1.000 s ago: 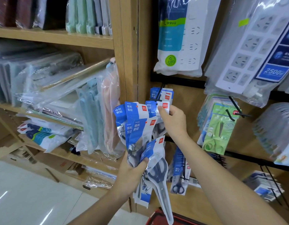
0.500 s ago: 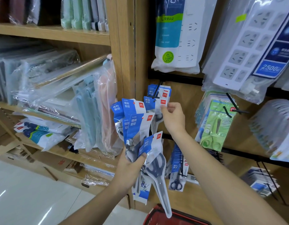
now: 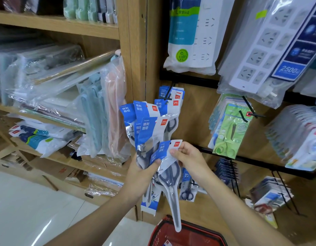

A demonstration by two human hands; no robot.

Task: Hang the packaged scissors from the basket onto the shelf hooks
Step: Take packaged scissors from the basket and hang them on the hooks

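1. Basket [image 3: 154, 235]: red, at the bottom edge of view, below both hands. Contents mostly hidden.
2. Left hand [image 3: 139, 176]: fingers curled round a fanned bunch [image 3: 146, 125] of scissor packs, gripped low, headers up.
3. Right hand [image 3: 190, 157]: thumb and fingers pinch the header of one pack [image 3: 171, 192], touching the bunch's right side. Its long tip hangs over the basket.
4. Handling, my guess: light; the film pouch is soft and slick, and the header card bends. The scissors inside are stiff and their weight sits low, so it swings. Hold the header beside the hang hole and leave the hole free.
5. Hook [image 3: 168, 93]: at the left end of the black rail, by the wooden upright, above the bunch. Hung packs [image 3: 178, 96] are on it, and the peg tip looks free.
6. Farther right: green packs [image 3: 228, 130] on another hook. Power strips [image 3: 189, 32] hang above the rail.
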